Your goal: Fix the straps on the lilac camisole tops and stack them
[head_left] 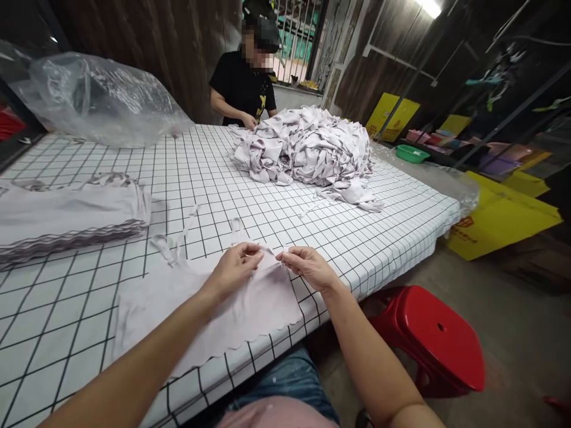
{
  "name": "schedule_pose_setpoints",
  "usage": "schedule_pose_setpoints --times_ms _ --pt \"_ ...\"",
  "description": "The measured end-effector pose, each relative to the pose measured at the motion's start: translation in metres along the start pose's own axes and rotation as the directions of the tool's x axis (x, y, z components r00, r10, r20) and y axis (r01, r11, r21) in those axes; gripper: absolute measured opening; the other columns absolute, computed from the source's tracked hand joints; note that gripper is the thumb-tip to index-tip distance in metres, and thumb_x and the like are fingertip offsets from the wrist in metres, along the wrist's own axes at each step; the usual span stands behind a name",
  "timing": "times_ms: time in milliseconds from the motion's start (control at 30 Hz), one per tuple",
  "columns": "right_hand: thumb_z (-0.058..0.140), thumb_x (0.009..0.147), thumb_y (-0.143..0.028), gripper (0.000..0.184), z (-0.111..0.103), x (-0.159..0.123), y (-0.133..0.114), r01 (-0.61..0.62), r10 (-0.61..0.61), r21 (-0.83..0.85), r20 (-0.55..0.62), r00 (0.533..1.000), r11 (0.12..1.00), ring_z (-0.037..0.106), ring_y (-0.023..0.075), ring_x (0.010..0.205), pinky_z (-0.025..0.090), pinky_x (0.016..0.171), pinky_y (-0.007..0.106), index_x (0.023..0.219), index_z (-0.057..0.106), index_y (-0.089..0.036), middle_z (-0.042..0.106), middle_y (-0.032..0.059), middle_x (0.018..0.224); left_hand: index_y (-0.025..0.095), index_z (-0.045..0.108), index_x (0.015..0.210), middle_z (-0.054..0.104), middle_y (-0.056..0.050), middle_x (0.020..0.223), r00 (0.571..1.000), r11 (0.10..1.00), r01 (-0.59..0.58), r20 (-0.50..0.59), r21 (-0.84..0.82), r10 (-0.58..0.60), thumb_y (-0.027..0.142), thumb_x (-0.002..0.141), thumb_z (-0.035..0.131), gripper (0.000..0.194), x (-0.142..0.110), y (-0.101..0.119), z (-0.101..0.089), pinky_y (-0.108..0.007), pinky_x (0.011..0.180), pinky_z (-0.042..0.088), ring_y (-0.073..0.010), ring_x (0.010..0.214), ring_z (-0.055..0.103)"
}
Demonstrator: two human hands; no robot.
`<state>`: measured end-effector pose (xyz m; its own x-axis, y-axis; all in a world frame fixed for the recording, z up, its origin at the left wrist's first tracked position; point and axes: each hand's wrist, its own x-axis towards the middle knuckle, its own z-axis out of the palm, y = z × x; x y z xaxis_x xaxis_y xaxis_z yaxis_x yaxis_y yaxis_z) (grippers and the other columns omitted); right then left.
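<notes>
Being pinched at its upper right corner, a pale garment (267,303) is held by both hands near the front edge of the table. Its edge is gripped between the thumb and bent fingers of the left hand (239,266), which are brought nearly together. The corner beside it is nipped between the closed thumb and fingertips of the right hand (307,264); a small white piece there may be a tag, though it is too small to be sure. The garment is laid flat on a checked cloth (200,163), with thin straps (172,246) spread above it. To the left, a layered stack of fabric (71,208) is set down. Farther back, a large heap of garments (312,145) is piled before a person in a black shirt (236,86). Beside the table, at right, a red stool (437,333) is placed.
</notes>
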<state>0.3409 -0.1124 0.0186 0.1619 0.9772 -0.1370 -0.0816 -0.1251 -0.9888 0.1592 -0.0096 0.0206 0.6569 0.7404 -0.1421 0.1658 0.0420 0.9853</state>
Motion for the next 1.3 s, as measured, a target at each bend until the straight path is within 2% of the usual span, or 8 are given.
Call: schedule_pose_setpoints --times_ms 167,400,500,567,667,767,1000,1300 --pt "0.071 0.076 -0.048 0.03 0.017 0.008 0.0 0.074 -0.073 0.019 -0.066 0.995 0.997 0.044 0.0091 0.061 0.034 0.057 0.024 0.075 0.07 -0.018 0.058 0.0003 0.07 0.018 0.072 0.089 0.068 -0.007 0.095 0.977 0.971 -0.174 0.151 0.164 0.15 0.045 0.075 0.071 0.03 -0.012 0.009 0.008 -0.029 0.064 0.045 -0.0146 0.07 0.054" --pt "0.064 0.082 -0.05 0.034 0.023 0.011 0.009 0.156 -0.186 -0.212 -0.128 0.974 0.965 0.045 0.0112 0.061 0.039 0.059 0.027 0.073 0.06 -0.018 0.051 -0.0012 0.066 0.018 0.073 0.082 0.069 -0.005 0.08 0.977 0.963 -0.21 0.072 0.17 0.201 0.042 0.084 0.06 0.027 -0.008 0.001 0.008 -0.031 0.065 0.043 -0.0158 0.068 0.057" --pt "0.06 0.087 -0.045 0.027 0.024 0.01 0.001 0.246 -0.47 -0.583 -0.271 0.84 0.774 0.053 0.0174 0.082 0.045 0.077 0.033 0.081 0.061 -0.019 0.058 0.0051 0.085 0.018 0.074 0.08 0.069 -0.005 0.077 0.977 0.953 -0.215 0.054 0.216 0.208 0.039 0.082 0.062 0.024 -0.007 0.004 0.005 -0.03 0.064 0.044 -0.0152 0.066 0.056" --pt "0.058 0.09 -0.039 0.021 0.027 0.011 -0.007 0.313 -0.644 -0.749 -0.193 0.74 0.584 0.052 0.0216 0.103 0.043 0.092 0.038 0.096 0.062 -0.019 0.06 0.0093 0.105 0.018 0.075 0.082 0.071 -0.005 0.08 0.973 0.946 -0.233 0.063 0.225 0.224 0.037 0.082 0.062 0.023 -0.007 0.008 0.001 -0.03 0.066 0.045 -0.0151 0.068 0.057" --pt "0.053 0.094 -0.032 0.019 0.031 0.017 -0.016 0.488 -0.609 -0.748 0.143 0.78 0.45 0.052 0.0209 0.111 0.039 0.099 0.041 0.11 0.062 -0.024 0.063 0.0062 0.113 0.017 0.075 0.085 0.072 -0.005 0.087 0.967 0.944 -0.253 0.091 0.21 0.239 0.033 0.083 0.06 0.022 -0.007 0.014 -0.005 -0.028 0.068 0.046 -0.014 0.071 0.058" --pt "0.052 0.096 -0.031 0.016 0.031 0.026 -0.018 0.563 -0.518 -0.648 0.289 0.805 0.513 0.058 0.0167 0.093 0.044 0.088 0.037 0.105 0.064 -0.024 0.068 0.0022 0.096 0.016 0.076 0.087 0.072 -0.004 0.086 0.971 0.943 -0.237 0.086 0.233 0.222 0.029 0.081 0.059 0.022 -0.007 0.018 -0.013 -0.026 0.066 0.046 -0.0128 0.07 0.058" --pt "0.058 0.092 -0.03 0.013 0.025 0.042 -0.006 0.539 -0.508 -0.519 0.216 0.834 0.664 0.055 0.0115 0.074 0.045 0.067 0.027 0.088 0.063 -0.019 0.064 0.0011 0.081 0.016 0.073 0.084 0.069 -0.003 0.077 0.983 0.918 -0.182 0.06 0.353 0.172 0.034 0.084 0.056 0.025 -0.006 0.018 -0.025 -0.026 0.063 0.044 -0.0127 0.067 0.057" --pt "0.057 0.09 -0.024 0.008 0.04 0.036 0.012 0.458 -0.318 -0.462 0.35 0.881 0.759 0.056 0.0107 0.069 0.045 0.063 0.025 0.087 0.06 -0.017 0.063 0.0016 0.08 0.017 0.063 0.081 0.065 -0.006 0.084 0.968 0.564 -0.197 0.065 0.802 0.244 0.039 0.079 0.065 0.022 -0.031 -0.015 -0.017 -0.033 0.072 0.042 -0.0213 0.083 0.054"
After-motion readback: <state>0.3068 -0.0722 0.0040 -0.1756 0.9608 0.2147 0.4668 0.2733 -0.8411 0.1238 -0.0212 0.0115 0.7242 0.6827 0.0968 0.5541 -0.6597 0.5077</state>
